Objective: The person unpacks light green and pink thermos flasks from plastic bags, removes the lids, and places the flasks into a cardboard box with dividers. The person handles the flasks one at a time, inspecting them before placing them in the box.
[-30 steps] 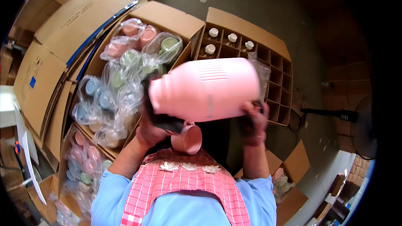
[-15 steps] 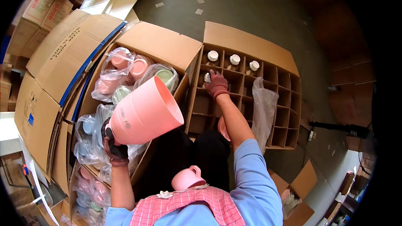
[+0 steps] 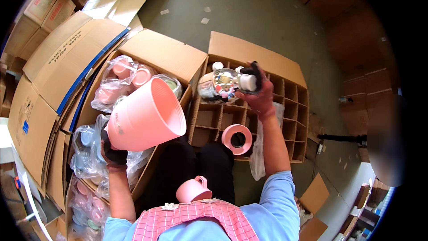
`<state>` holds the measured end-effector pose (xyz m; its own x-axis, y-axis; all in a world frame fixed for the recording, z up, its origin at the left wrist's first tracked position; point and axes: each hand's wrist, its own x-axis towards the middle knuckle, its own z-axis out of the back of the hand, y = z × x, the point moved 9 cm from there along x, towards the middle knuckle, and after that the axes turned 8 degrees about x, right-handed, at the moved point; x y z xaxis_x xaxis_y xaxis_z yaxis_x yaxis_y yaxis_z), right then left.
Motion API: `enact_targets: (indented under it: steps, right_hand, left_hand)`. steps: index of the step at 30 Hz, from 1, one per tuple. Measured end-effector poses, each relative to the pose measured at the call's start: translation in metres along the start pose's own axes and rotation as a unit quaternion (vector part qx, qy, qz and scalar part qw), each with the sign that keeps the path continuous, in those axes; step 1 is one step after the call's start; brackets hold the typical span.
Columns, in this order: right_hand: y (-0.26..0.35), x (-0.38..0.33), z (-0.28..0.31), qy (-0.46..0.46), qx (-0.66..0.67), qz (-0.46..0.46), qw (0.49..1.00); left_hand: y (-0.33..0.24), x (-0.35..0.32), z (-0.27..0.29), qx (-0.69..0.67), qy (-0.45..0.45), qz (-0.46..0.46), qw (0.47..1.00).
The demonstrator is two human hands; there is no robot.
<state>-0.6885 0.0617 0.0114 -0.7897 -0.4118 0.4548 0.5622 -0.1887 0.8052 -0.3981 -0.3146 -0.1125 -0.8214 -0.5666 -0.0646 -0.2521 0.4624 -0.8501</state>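
Head view: left hand (image 3: 114,155) closed round the narrow end of a pink casing (image 3: 147,114), tilted, wide mouth facing up and right, above an open carton (image 3: 162,47) of bagged cups (image 3: 87,149). Right hand (image 3: 261,96) gripped a silvery liner (image 3: 223,81) by its white-capped neck, on its side over a divided carton (image 3: 254,56); several white caps showed in the far cells, nearer cells bare. Pink ring (image 3: 228,138) sat at that carton's near edge, clear plastic bag (image 3: 257,156) just beside it. Pink cup (image 3: 191,192) lay at the lap, touching the checked apron (image 3: 191,214). Room: grey-green floor (image 3: 249,13) with scattered pale scraps; flattened cartons (image 3: 67,58) leaned in a stack at left, closed boxes (image 3: 49,4) piled beyond. Small open carton (image 3: 314,194) stood at lower right, near a black rod (image 3: 341,138). More boxes filled the dim right side; detail there too dark to tell.
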Motion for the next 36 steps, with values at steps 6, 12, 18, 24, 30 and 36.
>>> enact_targets:
  steps: [6, 12, 18, 24, 30, 36]
  right_hand:
    - [0.121, -0.034, 0.035, 0.100, 0.312, -0.096, 0.940]
    - [0.147, -0.119, -0.047, 0.252, 0.460, -0.269, 0.808]
    - [0.175, -0.168, -0.106, 0.112, 0.446, -0.379, 0.803]
    - [0.192, -0.210, -0.064, -0.121, 0.305, -0.212, 0.921]
    - [0.181, -0.287, -0.036, -0.045, 0.265, -0.323, 0.907]
    - [0.202, -0.288, -0.055, -0.009, 0.376, -0.260, 0.889]
  left_hand:
    - [-0.025, -0.003, 0.008, 0.151, 0.014, -0.050, 0.987]
    - [-0.032, -0.006, -0.003, 0.037, 0.133, -0.005, 0.990]
    - [-0.060, -0.014, -0.049, 0.096, 0.190, 0.007, 0.977]
    - [-0.075, -0.050, -0.099, 0.159, 0.302, 0.091, 0.935]
    - [-0.061, -0.091, -0.104, 0.148, 0.329, 0.027, 0.932]
    - [-0.049, -0.083, -0.095, 0.264, 0.297, 0.007, 0.918]
